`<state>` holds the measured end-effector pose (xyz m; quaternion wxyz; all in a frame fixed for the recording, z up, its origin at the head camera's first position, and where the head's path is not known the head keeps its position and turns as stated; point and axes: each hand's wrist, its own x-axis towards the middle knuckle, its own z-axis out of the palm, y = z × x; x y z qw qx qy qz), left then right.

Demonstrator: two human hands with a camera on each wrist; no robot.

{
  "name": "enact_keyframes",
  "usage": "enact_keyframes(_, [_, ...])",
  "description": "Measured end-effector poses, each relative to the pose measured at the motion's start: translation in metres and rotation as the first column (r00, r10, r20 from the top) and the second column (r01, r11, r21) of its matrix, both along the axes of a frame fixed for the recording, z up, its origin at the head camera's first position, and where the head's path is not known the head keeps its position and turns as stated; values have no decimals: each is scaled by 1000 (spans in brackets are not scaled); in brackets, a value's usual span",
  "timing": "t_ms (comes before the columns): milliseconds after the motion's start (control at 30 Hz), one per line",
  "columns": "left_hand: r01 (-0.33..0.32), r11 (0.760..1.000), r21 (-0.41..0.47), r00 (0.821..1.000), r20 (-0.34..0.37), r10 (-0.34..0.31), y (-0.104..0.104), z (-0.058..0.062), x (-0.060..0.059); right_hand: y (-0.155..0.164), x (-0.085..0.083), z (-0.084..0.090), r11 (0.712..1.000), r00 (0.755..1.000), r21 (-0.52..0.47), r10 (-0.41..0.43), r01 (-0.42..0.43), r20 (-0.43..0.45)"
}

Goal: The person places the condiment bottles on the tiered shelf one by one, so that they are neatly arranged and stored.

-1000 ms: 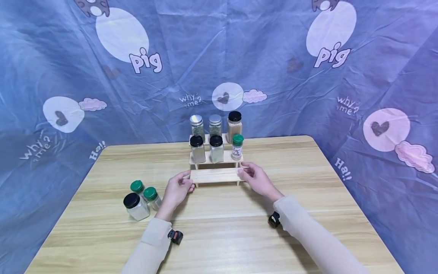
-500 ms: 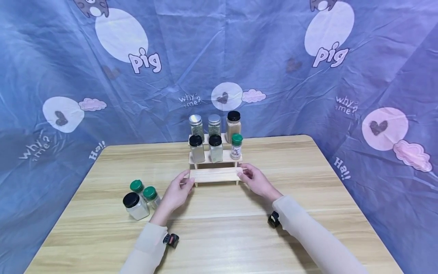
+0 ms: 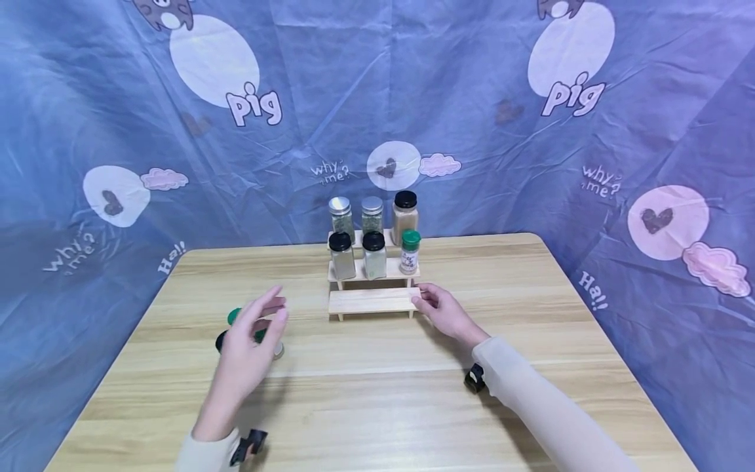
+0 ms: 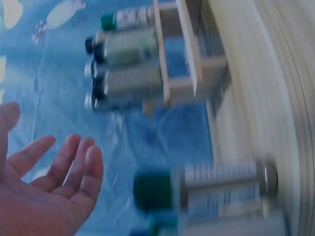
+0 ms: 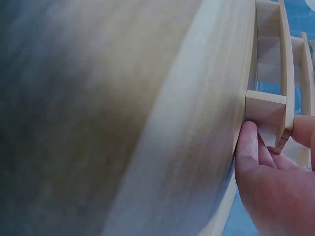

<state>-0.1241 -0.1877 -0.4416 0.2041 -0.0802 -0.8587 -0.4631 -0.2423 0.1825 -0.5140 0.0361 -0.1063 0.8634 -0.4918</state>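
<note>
Your right hand [image 3: 444,311] sits just right of centre in the head view, its grip pinched on the right end of the lowest step of the wooden spice rack [image 3: 373,301]; the right wrist view confirms thumb and fingers [image 5: 252,147] closed on that end. The rack stands on the table [image 3: 531,308] at centre frame, near the far edge. Its lowest step is bare. The middle step carries two black-capped jars [image 3: 342,255] and one green-capped bottle [image 3: 409,251]. The top step carries two silver-capped jars [image 3: 340,218] and a tall black-capped jar [image 3: 404,216].

Your left hand [image 3: 250,351] hovers above the table at lower left of centre, fingers straight and spread, grip slack and holding nothing. It partly hides a group of loose jars: a green cap [image 3: 234,316] and part of a black cap [image 3: 221,341] show behind it. The left wrist view is blurred; it shows an open palm [image 4: 44,196] and a green-capped jar [image 4: 206,189] close by.
</note>
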Motion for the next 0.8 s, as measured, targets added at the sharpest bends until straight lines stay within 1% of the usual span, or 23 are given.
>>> enact_keyframes(67, [-35, 999, -6, 999, -16, 35, -16, 1, 8, 0, 0, 0, 1000, 1000, -4, 1, -1, -5])
enact_keyframes(167, [-132, 991, -14, 991, -6, 132, -40, -2, 19, 1, 0, 0, 1000, 1000, -9, 5, -6, -10])
enact_keyframes(267, [-217, 976, -15, 976, 16, 217, -61, -10, 27, 1, 0, 0, 1000, 1000, -7, 11, -11, -10])
enact_keyframes(333, [-246, 969, -25, 968, 45, 247, -72, -17, 31, 2, 0, 1, 1000, 1000, -10, 12, -12, -8])
enact_keyframes(433, [-238, 970, -40, 964, 108, 241, -83, -29, 33, 3, -1, 1, 1000, 1000, -16, 11, -11, -5])
enact_keyframes(600, [-180, 983, -30, 959, 218, 183, -91, -45, 33, 4, -2, 0, 1000, 1000, -24, 11, -11, 2])
enact_keyframes(700, [-162, 987, -13, 945, 287, 158, -93, -51, 32, 3, -1, -1, 1000, 1000, -28, 7, -7, 9])
enact_keyframes(800, [-148, 989, 20, 933, 335, 133, -93, -53, 32, 2, -1, -1, 1000, 1000, -30, 5, -5, 14])
